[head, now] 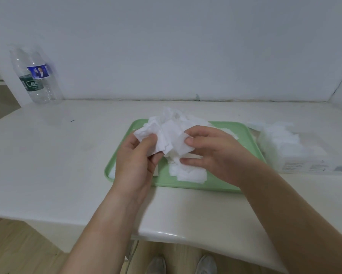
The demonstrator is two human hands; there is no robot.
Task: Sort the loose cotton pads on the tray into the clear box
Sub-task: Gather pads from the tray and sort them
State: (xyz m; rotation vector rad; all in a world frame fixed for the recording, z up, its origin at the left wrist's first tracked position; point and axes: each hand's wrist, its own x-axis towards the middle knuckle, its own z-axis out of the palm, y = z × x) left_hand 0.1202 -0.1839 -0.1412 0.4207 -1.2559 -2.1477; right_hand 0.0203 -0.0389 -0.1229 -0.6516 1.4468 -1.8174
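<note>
White table [67, 165] fills most of my feed, backed by a plain pale wall [166, 46]. Just right of centre lies the green tray [215, 181], and the loose cotton pads [191, 175] sit on it in a messy heap that runs from the tray's middle toward its 12 o'clock rim. A few flat squares are spread out at the heap's 6 o'clock side.

Both hands are up over the tray on one bunch [166, 139] of pads. The left hand [136, 161] comes in from 7 o'clock, fingers curled, thumb pressed down on the bunch's left end. The right hand [211, 153] comes in from 4 o'clock and pinches the bunch's right end between thumb and curled fingers, with its lower fingers touching the heap beneath.

At the tray's 3 o'clock, just beside its rim, stands the clear box [296, 155], piled with white pads. I cannot tell whether it touches the tray.

Far off at 10 o'clock, two clear water bottles [37, 76] stand against the wall. At 6 o'clock, below the table edge, I see wooden floor [18, 250] and a pair of grey shoes [156, 264].
</note>
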